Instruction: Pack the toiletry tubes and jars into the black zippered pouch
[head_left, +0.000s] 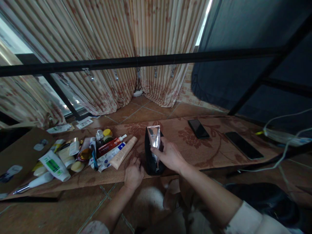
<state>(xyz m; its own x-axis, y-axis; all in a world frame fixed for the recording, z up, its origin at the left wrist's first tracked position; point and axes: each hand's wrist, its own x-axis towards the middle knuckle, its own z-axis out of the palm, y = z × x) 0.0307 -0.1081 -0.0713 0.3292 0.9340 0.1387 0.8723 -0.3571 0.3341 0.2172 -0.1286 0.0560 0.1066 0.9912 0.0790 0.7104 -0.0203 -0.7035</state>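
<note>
While your right hand (168, 154) grips the silver tube (154, 135), its thumb lies across the front and the other fingers are partly hidden along the far side. Dark lettering runs over the shiny face above your thumb, but it is too blurred to read with certainty. The tube stands tilted in the black case (148, 162), its wide flat end showing up at the far rim; the case sits at the near edge of the cloth-covered surface (214, 152), between your two hands.

Your left hand (135, 174) rests just left of the case with its fingers loosely bent; you cannot tell from this angle whether anything is under them. Nearest to it lies a beige tube (124, 152), whose fine print is illegible. Beside that, a white tube (113, 156) carries blue bands and small unreadable marks, next to a red bottle (109, 146).

Farther left in the pile, another white tube (55, 166) shows a bright green block with lettering too small to make out. To your right, two dark phones (198, 129) lie flat, well apart from the case.
</note>
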